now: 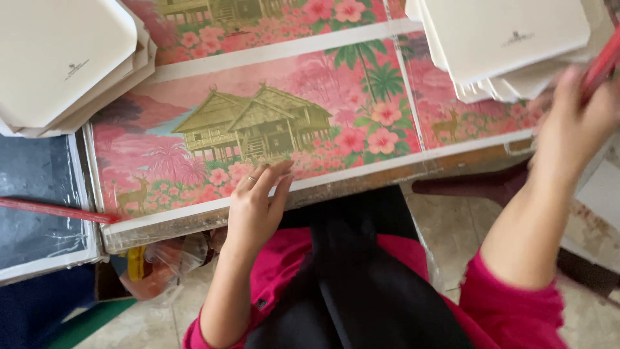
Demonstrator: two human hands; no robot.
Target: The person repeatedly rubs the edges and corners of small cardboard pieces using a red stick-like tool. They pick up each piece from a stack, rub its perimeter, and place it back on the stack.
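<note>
Left hand [255, 210] lying flat, fingers spread, pinning the pink printed sheet [303, 123] – right hand [571, 126] blurred, gripping a red stick [602, 64] beside the white card stack [510, 45]; sheet needs steadying

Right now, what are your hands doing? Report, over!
Left hand flat on pink printed sheet, open. Right hand raised by white card stack, gripping red stick, blurred. Nothing between hands.
</note>
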